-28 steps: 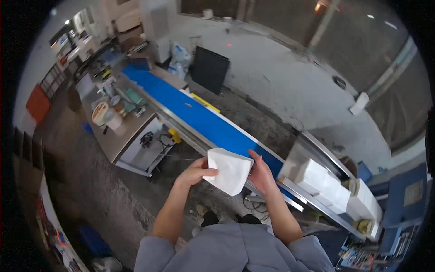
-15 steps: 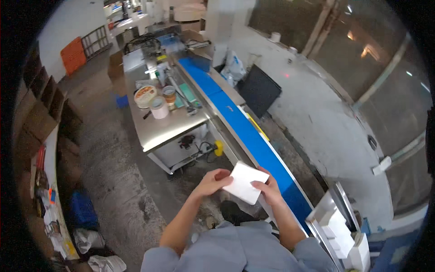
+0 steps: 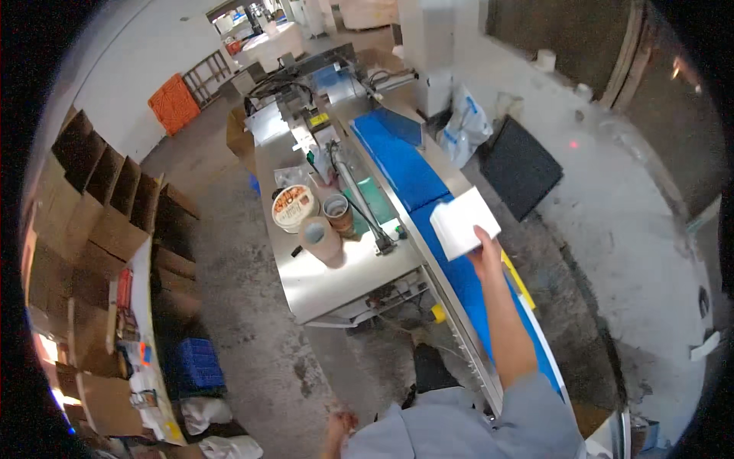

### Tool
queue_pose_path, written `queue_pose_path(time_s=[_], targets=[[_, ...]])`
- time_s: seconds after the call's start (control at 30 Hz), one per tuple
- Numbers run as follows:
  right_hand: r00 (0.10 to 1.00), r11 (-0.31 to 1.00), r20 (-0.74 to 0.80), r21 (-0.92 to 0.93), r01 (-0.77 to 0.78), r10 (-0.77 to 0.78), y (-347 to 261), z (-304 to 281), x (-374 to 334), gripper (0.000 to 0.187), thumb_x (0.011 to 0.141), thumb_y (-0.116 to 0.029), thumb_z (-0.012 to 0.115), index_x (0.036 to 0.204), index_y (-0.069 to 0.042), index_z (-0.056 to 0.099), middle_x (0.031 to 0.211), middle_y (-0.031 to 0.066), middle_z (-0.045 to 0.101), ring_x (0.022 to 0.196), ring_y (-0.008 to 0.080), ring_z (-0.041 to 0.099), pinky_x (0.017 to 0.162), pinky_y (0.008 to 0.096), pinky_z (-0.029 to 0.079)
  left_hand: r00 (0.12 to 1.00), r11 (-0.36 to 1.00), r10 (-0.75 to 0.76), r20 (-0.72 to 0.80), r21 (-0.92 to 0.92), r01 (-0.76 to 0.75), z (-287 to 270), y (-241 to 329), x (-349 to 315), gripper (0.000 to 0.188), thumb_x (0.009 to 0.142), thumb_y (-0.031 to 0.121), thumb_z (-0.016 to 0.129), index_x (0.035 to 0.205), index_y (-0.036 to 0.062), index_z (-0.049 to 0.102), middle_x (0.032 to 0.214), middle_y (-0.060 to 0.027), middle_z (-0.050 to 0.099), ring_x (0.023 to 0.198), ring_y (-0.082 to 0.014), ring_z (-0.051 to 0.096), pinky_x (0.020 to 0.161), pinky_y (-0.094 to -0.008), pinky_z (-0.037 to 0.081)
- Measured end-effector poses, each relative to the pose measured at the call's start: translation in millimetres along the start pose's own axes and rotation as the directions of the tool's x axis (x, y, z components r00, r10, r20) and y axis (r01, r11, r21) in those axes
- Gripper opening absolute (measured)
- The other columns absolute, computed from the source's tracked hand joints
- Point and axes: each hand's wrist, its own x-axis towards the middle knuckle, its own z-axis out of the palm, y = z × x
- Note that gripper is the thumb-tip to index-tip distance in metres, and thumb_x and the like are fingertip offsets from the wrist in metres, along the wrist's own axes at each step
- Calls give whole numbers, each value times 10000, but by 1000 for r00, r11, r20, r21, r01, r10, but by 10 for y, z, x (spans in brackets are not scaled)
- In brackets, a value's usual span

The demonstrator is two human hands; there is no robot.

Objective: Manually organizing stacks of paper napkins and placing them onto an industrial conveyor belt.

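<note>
A flat white square block (image 3: pixel 466 223), perhaps a thin box or a stack of sheets, is held out over the blue conveyor belt (image 3: pixel 396 162). My right hand (image 3: pixel 487 256) grips it at its near right corner, thumb on top and the other fingers mostly hidden beneath. Whether the block touches the belt I cannot tell. My left hand (image 3: pixel 342 423) hangs low by my body at the lower edge, fingers curled in, with nothing seen in it.
Left of the belt, a steel table (image 3: pixel 306 287) carries a round tub (image 3: pixel 295 208), a pale roll (image 3: pixel 321 241) and a brown tape roll (image 3: pixel 338 214). A black panel (image 3: pixel 522 168) leans by the right wall. Cardboard boxes (image 3: pixel 99 195) fill shelves at left; a blue crate (image 3: pixel 200 362) stands below.
Both hands were on the white block in front of my body. The left has let go and dropped down; the right has carried the block forward over the belt. The view has shifted.
</note>
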Motion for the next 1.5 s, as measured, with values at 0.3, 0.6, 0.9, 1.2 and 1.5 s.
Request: queue_pose_path(time_s=[0.3, 0.6, 0.9, 1.2, 1.5], targets=[[997, 998, 54, -9, -62, 62, 1031, 950, 2400, 624, 780, -266, 765, 1291, -66, 468, 1155, 90, 589, 1023, 216, 595, 738, 357, 512, 866, 850, -490, -94, -270, 452, -132, 562, -345, 414, 960, 249, 424, 1103, -108, 577, 1036, -250, 645, 920, -355, 655, 815, -433, 557], [982, 982, 42, -52, -184, 186, 1654, 1418, 3024, 776, 740, -350, 786, 1371, -59, 440, 1272, 113, 533, 1133, 272, 519, 872, 459, 453, 928, 880, -371, 27, -309, 361, -135, 1363, -158, 382, 956, 263, 556, 1151, -62, 602, 1015, -171, 694, 907, -268, 690, 787, -382, 562], [992, 977, 54, -188, -105, 117, 1027, 1376, 2138, 556, 881, -325, 681, 1288, 12, 511, 1197, 122, 593, 1077, 232, 591, 874, 379, 509, 987, 976, -129, -101, -191, 108, -162, 1396, 258, 400, 958, 318, 536, 1019, -61, 653, 870, -129, 707, 765, -183, 681, 682, -296, 536], [969, 945, 198, -319, -77, 146, 455, 945, 28, 294, 942, -222, 608, 1177, -48, 586, 1064, 81, 659, 933, 195, 651, 767, 337, 546, 986, 983, 137, -92, 138, -123, -225, 1559, 516, 348, 965, 257, 497, 959, -30, 693, 810, -110, 711, 747, -183, 690, 674, -315, 538], [920, 802, 248, -588, -105, 303, 1099, 595, -2252, 238, 928, -219, 629, 1053, -16, 633, 959, 105, 688, 825, 198, 677, 717, 323, 559, 924, 870, 382, -5, -336, -362, -250, 1007, 459, 324, 965, 191, 461, 907, -49, 670, 705, -66, 640, 644, -132, 607, 638, -293, 515]])
